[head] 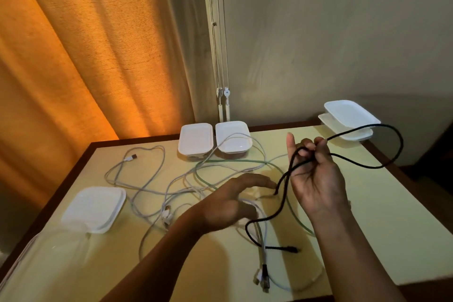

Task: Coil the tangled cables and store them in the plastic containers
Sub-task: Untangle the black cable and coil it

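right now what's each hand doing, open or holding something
Left hand: open, fingers stretched toward the black cable.
Right hand: curled round the black cable, holding it up.

Dim, warm room, with an amber glow through the curtain (85,68).
Light seeps in from the left and the wall (343,32) is murky. Soft shadows lie on the pale table (380,228), the left hand (235,201) smears slightly with motion — straight edges bow near the frame's rim.

Left hand (230,203) and right hand (316,179) on seemingly bare forearms.
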A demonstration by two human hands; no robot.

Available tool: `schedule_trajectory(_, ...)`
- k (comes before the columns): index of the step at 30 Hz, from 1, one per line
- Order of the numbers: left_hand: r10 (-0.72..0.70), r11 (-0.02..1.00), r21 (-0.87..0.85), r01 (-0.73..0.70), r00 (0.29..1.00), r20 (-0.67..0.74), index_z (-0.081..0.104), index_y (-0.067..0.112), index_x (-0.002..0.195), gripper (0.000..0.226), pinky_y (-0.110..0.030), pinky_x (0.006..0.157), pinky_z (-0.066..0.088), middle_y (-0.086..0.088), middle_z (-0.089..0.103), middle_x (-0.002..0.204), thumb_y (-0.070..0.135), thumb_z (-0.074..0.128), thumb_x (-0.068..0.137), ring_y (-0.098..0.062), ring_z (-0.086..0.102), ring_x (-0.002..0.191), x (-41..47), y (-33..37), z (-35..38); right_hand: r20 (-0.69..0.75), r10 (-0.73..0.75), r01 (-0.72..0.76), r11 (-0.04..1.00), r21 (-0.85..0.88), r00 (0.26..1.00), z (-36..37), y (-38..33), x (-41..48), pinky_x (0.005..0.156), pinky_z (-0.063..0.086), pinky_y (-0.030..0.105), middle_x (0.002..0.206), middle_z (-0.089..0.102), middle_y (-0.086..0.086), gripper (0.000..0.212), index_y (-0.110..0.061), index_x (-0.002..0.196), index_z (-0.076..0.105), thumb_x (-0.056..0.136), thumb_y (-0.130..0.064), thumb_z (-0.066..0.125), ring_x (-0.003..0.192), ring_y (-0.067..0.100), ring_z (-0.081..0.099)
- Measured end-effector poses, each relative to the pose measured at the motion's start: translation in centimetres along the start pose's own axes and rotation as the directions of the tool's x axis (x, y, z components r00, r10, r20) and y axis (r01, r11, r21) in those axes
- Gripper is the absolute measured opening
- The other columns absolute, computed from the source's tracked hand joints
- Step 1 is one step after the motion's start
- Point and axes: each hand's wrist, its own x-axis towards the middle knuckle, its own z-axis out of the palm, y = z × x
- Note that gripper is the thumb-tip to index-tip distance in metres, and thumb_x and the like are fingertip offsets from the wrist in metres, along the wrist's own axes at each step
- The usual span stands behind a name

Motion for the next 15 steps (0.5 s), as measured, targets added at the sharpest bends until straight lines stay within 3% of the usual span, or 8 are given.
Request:
schedule_trajectory(1,0.004,0.999,-0.05,-0.005,1.0,-0.012,0.065,0.031,0.134,0.06,-0.036,0.118,0.035,0.012,0.055,0.146,0.016,0.068,0.076,-0.004,0.045,0.139,-0.1,0.1,-0.2,0.011,-0.019,0.019,1.0,0.001,1.0,-0.2,-0.2,0.1,0.084,0.061,0.044,0.069,0.052,0.005,0.016,-0.01,0.089,0.053,0.102,-0.018,0.048,0.055,0.015,0.052)
schedule_trajectory(3,0.005,0.996,-0.087,-0.007,1.0,-0.025,0.07,0.029,0.127,0.039,-0.034,0.113,0.038,0.014,0.06,0.141,0.021,0.07,0.089,-0.003,0.048,0.137,-0.4,0.1,-0.3,0.001,-0.059,0.059,0.998,0.009,0.998,-0.5,-0.7,0.4,0.083,0.061,0.046,0.074,0.056,0.008,0.014,-0.009,0.09,0.055,0.099,-0.019,0.05,0.061,0.018,0.057)
schedule_trajectory(6,0.017,0.995,0.102,-0.007,0.995,-0.095,0.076,0.025,0.106,0.012,-0.023,0.101,0.044,0.017,0.066,0.128,0.028,0.068,0.098,0.006,0.054,0.124,-0.5,-0.1,0.2,-0.068,-0.089,0.091,0.995,0.033,0.994,-0.9,-1.0,0.8,0.083,0.062,0.048,0.086,0.069,0.014,0.019,-0.009,0.091,0.057,0.103,-0.019,0.047,0.072,0.024,0.071)
schedule_trajectory(8,0.025,0.992,0.129,-0.007,0.991,-0.135,0.073,0.02,0.102,0.011,-0.03,0.099,0.051,0.01,0.072,0.116,0.026,0.064,0.101,-0.002,0.063,0.114,-0.3,0.1,0.2,-0.064,-0.07,0.075,0.995,0.073,0.995,-0.9,-0.9,0.8,0.091,0.059,0.05,0.097,0.074,0.018,0.01,-0.009,0.092,0.057,0.094,-0.017,0.053,0.088,0.029,0.076)
schedule_trajectory(10,-0.004,1.0,-0.023,0.0,0.987,-0.161,0.065,0.01,0.106,0.016,-0.037,0.097,0.054,-0.001,0.076,0.096,0.021,0.054,0.106,-0.013,0.071,0.096,0.0,1.1,-0.4,-0.052,-0.062,0.067,0.993,0.094,0.997,-0.7,-0.9,0.7,0.095,0.055,0.05,0.106,0.074,0.02,0.01,-0.009,0.093,0.058,0.086,-0.017,0.056,0.101,0.032,0.075)
schedule_trajectory(12,-0.049,0.955,-0.296,-0.007,0.982,-0.183,0.055,0.005,0.104,0.016,-0.04,0.076,0.058,-0.003,0.062,0.07,0.018,0.046,0.109,-0.021,0.062,0.066,0.4,2.4,-1.2,-0.039,-0.059,0.063,0.993,0.1,0.998,-0.4,-0.9,0.4,0.097,0.054,0.05,0.111,0.074,0.021,0.011,-0.009,0.094,0.057,0.087,-0.017,0.054,0.107,0.034,0.072)
schedule_trajectory(14,-0.104,0.87,-0.493,-0.025,0.967,-0.233,0.052,0.009,0.103,0.013,-0.029,0.052,0.042,-0.001,0.043,0.068,0.017,0.042,0.11,-0.015,0.039,0.056,0.9,3.8,-2.2,-0.025,-0.04,0.043,0.993,0.11,0.999,-0.1,-1.0,0.2,0.098,0.053,0.051,0.115,0.073,0.021,0.01,-0.009,0.096,0.057,0.093,-0.018,0.051,0.11,0.035,0.071)
schedule_trajectory(15,-0.111,0.828,-0.557,-0.06,0.957,-0.268,0.053,0.01,0.105,0.012,-0.027,0.05,0.032,-0.001,0.041,0.07,0.013,0.042,0.109,-0.013,0.034,0.056,1.1,4.4,-2.9,-0.02,-0.026,0.028,0.993,0.111,0.999,0.0,-1.1,0.1,0.097,0.053,0.051,0.116,0.073,0.021,0.012,-0.009,0.097,0.057,0.097,-0.018,0.049,0.111,0.036,0.071)
